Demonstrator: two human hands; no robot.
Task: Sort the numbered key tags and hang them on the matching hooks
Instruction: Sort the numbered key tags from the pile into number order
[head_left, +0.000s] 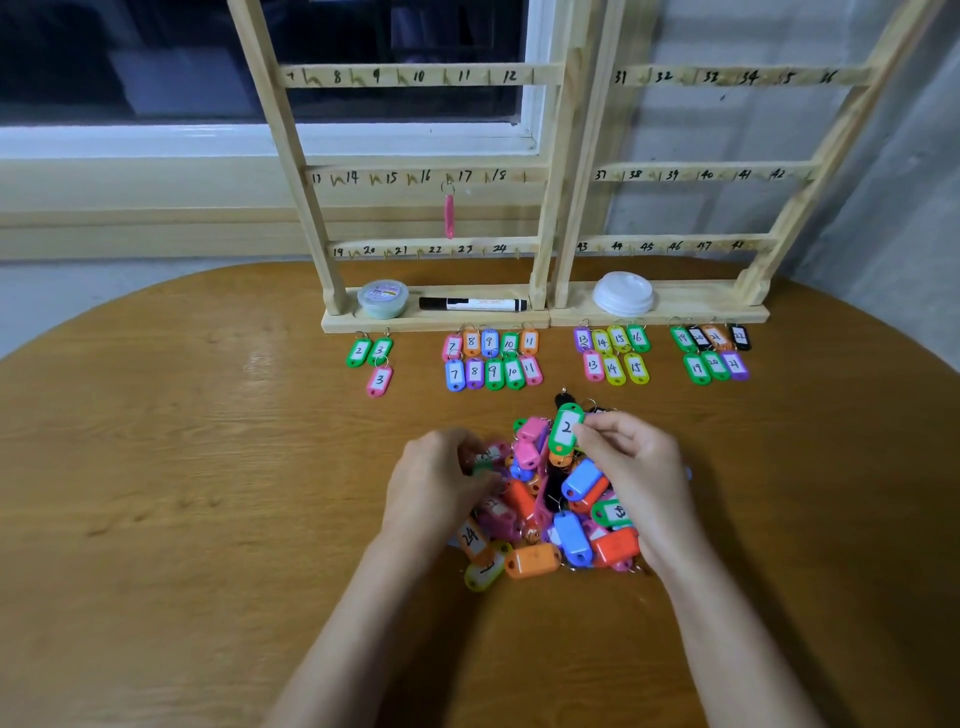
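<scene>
Both forearms reach forward, left hand (441, 486) curled palm-down, right hand (639, 467) pinching a green tag (565, 430)

There was only one camera, worn on the person's head. It looked forward and down, close above the near half of the table (182, 493), facing the wooden racks (415, 176) at the far edge.

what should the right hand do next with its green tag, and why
Probably set the green tag pinched in the right hand on the bare spot below the lone 2 tag at far left: it reads 2, though its grip may hide a digit, and most sorted numbers sit paired.
</scene>
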